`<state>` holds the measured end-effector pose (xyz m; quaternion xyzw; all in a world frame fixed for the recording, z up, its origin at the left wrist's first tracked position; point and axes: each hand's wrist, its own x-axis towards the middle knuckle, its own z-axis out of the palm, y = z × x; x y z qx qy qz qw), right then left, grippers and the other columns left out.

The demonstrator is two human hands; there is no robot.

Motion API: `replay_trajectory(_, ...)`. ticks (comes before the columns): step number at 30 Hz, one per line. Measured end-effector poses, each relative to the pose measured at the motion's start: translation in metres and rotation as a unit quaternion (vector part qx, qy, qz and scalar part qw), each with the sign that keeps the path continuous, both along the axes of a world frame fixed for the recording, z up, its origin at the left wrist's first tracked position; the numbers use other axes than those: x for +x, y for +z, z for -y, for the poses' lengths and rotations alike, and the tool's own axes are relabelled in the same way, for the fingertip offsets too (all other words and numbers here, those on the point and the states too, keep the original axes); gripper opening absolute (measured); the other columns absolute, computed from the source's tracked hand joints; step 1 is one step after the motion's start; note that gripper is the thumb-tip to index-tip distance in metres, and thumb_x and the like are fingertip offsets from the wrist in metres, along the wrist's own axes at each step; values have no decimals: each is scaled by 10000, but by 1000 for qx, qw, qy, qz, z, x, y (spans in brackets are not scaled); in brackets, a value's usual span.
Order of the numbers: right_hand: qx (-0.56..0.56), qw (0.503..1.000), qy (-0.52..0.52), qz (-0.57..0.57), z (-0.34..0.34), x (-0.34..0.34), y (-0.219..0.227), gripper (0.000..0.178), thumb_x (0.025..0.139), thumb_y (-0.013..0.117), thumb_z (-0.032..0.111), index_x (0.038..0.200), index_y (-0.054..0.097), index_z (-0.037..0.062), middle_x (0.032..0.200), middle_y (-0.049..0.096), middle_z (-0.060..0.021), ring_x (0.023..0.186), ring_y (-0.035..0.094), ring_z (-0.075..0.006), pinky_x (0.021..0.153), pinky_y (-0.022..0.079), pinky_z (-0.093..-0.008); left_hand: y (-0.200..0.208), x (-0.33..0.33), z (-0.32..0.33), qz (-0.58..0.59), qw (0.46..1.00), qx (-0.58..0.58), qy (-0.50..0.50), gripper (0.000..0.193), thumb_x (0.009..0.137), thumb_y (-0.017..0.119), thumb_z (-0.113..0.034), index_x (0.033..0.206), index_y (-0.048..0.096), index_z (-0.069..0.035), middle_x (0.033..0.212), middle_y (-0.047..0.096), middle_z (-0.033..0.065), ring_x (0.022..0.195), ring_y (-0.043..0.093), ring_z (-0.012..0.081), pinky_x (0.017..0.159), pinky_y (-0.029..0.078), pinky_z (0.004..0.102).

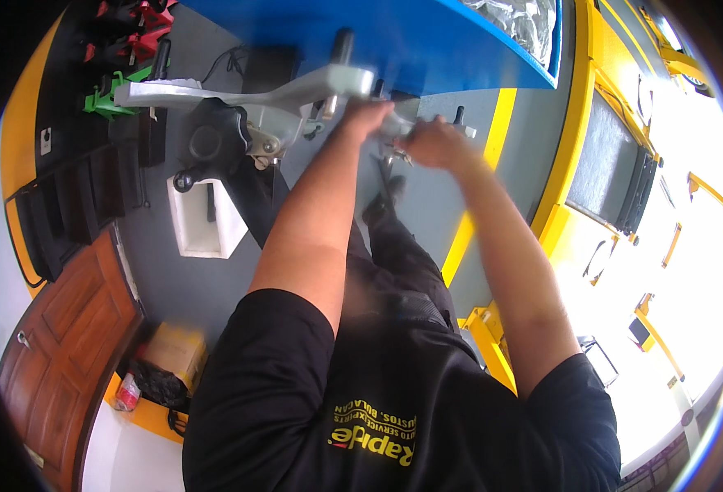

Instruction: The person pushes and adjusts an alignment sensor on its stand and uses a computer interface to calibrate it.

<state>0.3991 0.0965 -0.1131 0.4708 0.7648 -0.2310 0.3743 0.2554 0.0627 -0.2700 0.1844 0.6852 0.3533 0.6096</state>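
A long silver metal arm of a clamp-like fixture stretches across in front of me, with dark upright pegs such as the black peg. Below its left part hangs a large black knob. My left hand is closed around the fixture's middle, beside the arm's right end; its fingertips are partly hidden. Just right of it, my right hand is curled next to small metal parts of the fixture. Motion smears this hand, and what it grips is too unclear to name.
A blue cabinet-like body stands beyond the fixture. At the left are a white open box, green and red wheel-clamp-like pieces and a wooden door. A yellow line and yellow framework run along the right.
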Motion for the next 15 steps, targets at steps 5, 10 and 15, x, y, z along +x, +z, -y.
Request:
replay_trajectory(5, -1, 988, 13, -153, -10, -3, 20, 616, 891, 535, 606, 1296, 622, 150, 1383, 557, -150, 1320, 500, -323, 1064, 435, -457, -1, -2, 5, 15, 1000, -2, -5, 265, 776, 725, -200, 977, 583, -102, 940, 646, 30, 914, 651, 184, 808, 565, 400)
replay_trajectory(10, -85, 983, -50, -153, -8, 22, 13, 610, 880, 568, 586, 1296, 625, 143, 1399, 525, -195, 1284, 519, -371, 1052, 403, -521, 10, 4, 2, 63, 998, -22, 4, 263, 777, 718, -184, 982, 582, -91, 941, 642, 31, 912, 648, 186, 780, 567, 389)
replay_trajectory(15, 10, 997, -16, -71, -4, 32, -28, 563, 838, 639, 540, 1241, 659, 147, 1360, 547, -175, 1248, 538, -389, 1048, 400, -530, 15, 12, -9, 47, 999, -26, 5, 257, 776, 716, -144, 987, 583, -81, 938, 645, 34, 898, 647, 186, 748, 564, 366)
